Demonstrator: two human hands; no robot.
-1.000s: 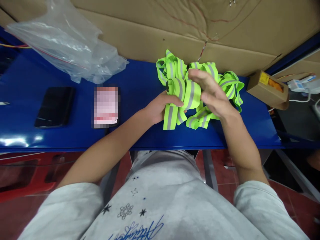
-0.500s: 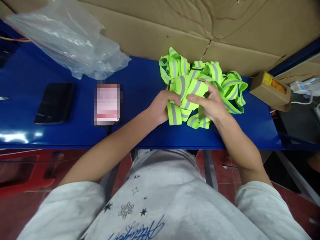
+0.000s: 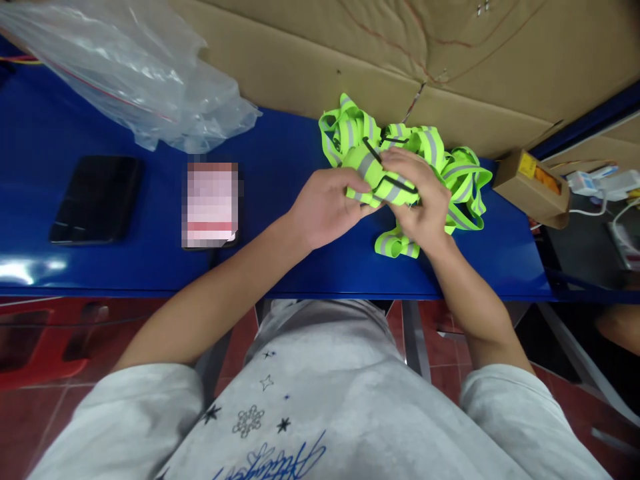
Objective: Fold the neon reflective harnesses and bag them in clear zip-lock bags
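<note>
Both hands hold a bundled neon-yellow reflective strap (image 3: 369, 164) with grey stripes and black buckles or slides on it. My left hand (image 3: 327, 207) is closed on the bundle's left side, thumb on top. From the right, my right hand (image 3: 423, 193) wraps its fingers over the bundle near the black pieces. Behind and to the right lies a tangled heap of the same straps (image 3: 467, 177). A loose strap loop (image 3: 390, 245) hangs or lies just below the right hand; which one I cannot tell.
On the blue table (image 3: 280, 267) lie a black phone-like slab (image 3: 95, 200) and a blurred-out pinkish item (image 3: 210, 203). A clear plastic bag (image 3: 165, 87) is at the back left. A small cardboard box (image 3: 533, 187) stands at the right, against a brown cardboard backing (image 3: 280, 53).
The strap bundle has been turned in my hands, so the black pieces now face up. My right hand has shifted over its top, and the dangling end at the left is gone from view.
</note>
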